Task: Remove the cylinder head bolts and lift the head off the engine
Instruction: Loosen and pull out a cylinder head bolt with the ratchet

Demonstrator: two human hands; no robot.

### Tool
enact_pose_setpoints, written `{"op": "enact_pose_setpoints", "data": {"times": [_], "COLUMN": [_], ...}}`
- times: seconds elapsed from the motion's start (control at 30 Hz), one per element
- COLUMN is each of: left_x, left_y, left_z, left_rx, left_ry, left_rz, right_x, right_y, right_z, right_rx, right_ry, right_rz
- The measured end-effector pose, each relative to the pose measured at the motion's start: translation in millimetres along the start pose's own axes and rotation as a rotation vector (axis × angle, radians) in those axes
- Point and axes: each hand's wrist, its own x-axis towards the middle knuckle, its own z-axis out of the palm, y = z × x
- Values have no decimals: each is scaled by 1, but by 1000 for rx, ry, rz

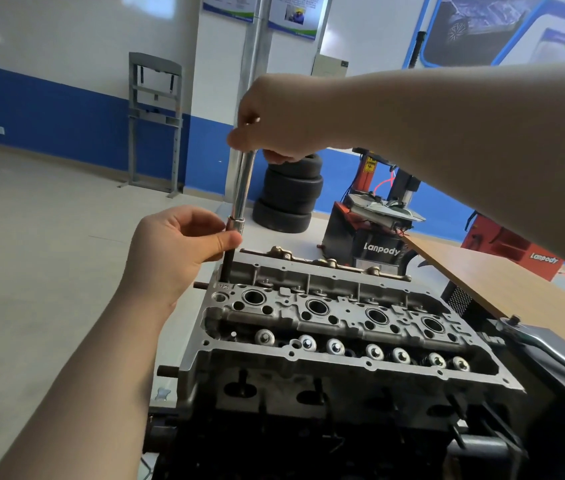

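head view: long extension on a corner bolt, head still seated

head camera, nearest first: the engine [309, 427] stands dark and low in the frame, with the cylinder head [326, 327] sitting on top of it, a bare cast-metal block with four plug wells down the middle and a row of valve tops along the near side. by its look it is heavy, rigid and sharp-edged, probably oily. my judgement is that it wants two hands, one under each end or at the outer flanges, not on the valve tops or the thin rail at the back, and a straight upward lift once every bolt is out.

at the far left corner of the head, the left hand [177, 247] pinches the dark socket shaft [228, 261] between thumb and curled fingers, steadying it where it drops into the bolt hole. whether a bolt is hanging in it cannot be told. above that, the chrome extension bar [243, 181] runs upright to the right hand [281, 119], whose fingers are curled round its top end. the bar is smooth and slim, likely to slip if greasy.

to the right, a ratchet handle [544, 344] lies by the wooden bench [503, 278]. further off stand stacked tyres [289, 195] and a tyre machine [378, 230].
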Motion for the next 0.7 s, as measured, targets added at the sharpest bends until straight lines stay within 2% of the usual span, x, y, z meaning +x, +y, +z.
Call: {"op": "enact_pose_setpoints", "data": {"times": [0.1,0.2,0.37,0.47,0.53,0.63,0.7], "left_x": [1,-1,-1,-5,-3,0,2], "left_y": [0,-1,-1,2,1,-2,-3], "left_z": [-4,-1,9,11,7,1,-1], "left_rx": [-2,-113,-34,112,53,-132,-91], "left_ry": [-186,-313,-112,-6,-70,-253,-236], "left_rz": [-51,-94,-30,43,23,-73,-62], "right_x": [-7,-11,0,2,-4,-12,-13], "right_y": [2,4,-3,-5,-7,-8,-9], "right_z": [-2,-6,-5,-1,-3,-7,-7], "right_rx": [177,190,151,27,-28,103,149], "right_ry": [-36,-96,-49,26,23,-8,-6], "right_rz": [-75,-117,155,77,-13,-89,-80]}}
